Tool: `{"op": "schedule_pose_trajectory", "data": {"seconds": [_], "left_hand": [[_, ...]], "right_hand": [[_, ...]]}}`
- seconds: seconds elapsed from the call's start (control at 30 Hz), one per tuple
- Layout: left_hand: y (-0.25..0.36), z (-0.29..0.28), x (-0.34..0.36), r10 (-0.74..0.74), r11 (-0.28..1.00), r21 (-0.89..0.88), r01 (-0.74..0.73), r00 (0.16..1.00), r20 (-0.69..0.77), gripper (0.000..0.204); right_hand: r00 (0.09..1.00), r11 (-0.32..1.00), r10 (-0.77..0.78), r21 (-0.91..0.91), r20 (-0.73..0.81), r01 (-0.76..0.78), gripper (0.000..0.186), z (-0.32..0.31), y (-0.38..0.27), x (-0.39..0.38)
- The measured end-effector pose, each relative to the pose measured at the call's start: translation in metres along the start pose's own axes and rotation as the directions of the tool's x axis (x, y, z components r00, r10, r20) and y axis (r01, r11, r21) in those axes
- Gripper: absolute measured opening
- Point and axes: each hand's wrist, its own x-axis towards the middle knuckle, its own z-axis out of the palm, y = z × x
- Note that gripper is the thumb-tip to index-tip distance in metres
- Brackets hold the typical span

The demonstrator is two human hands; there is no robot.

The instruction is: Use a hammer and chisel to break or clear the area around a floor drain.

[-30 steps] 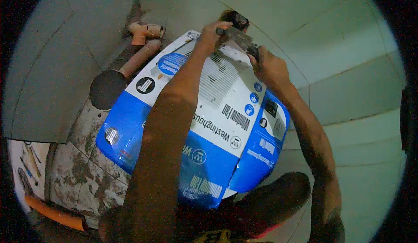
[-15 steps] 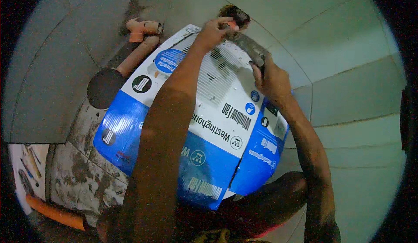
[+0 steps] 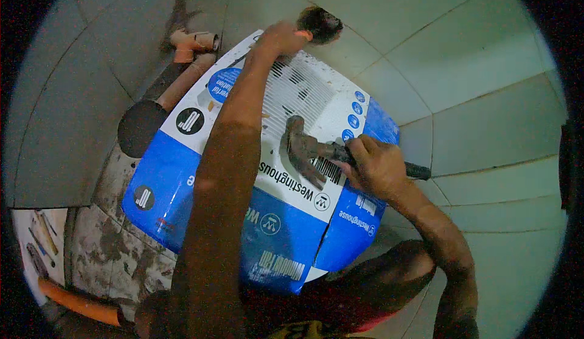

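Observation:
My right hand (image 3: 378,166) is wrapped round the dark handle of a claw hammer (image 3: 299,150), whose dusty metal head hangs over the white part of a cardboard fan box (image 3: 164,181). Up at the box's far edge is my left hand (image 3: 283,38), its fingers closed by a small orange piece (image 3: 306,35). How far they grip that piece, or what it is, cannot be made out. Just beyond it a rough dark hole (image 3: 320,25) opens in the tiled wall. The blue and white box lies under both forearms.
Left of the box stand an orange pipe fitting (image 3: 191,44), a length of pipe (image 3: 182,83) and a dark round opening (image 3: 143,129). Dirty floor tiles (image 3: 112,248), an orange pipe (image 3: 79,302) and several tools (image 3: 42,238) are at lower left. Tiled walls (image 3: 474,138) close in.
My right hand has drawn the hammer back from the wall hole, toward me, over the box. My left hand has shifted slightly left at the box's far edge.

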Motion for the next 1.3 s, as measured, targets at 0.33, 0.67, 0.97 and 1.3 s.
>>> {"op": "schedule_pose_trajectory", "data": {"seconds": [0.33,0.67,0.97,1.3], "left_hand": [[0.035,0.020,0.002,0.145,0.915,0.388,-0.113,0.988,-0.054,0.032],[0.024,0.028,0.019,0.310,0.864,0.414,-0.287,0.951,0.011,0.024],[0.064,0.017,0.011,0.315,0.875,0.381,-0.300,0.949,0.023,0.030],[0.042,0.039,0.042,0.290,0.850,0.439,-0.292,0.954,0.073,0.038]], "right_hand": [[0.994,0.996,0.003,0.093,-0.112,0.008,0.040,0.049,0.010,-0.010],[0.999,0.990,0.029,0.136,-0.041,-0.023,0.044,0.052,0.010,-0.003],[0.997,0.987,0.081,0.139,-0.021,-0.077,0.044,0.052,0.016,-0.009],[0.996,0.985,0.083,0.156,-0.040,-0.076,0.045,0.052,0.010,-0.007]]}}
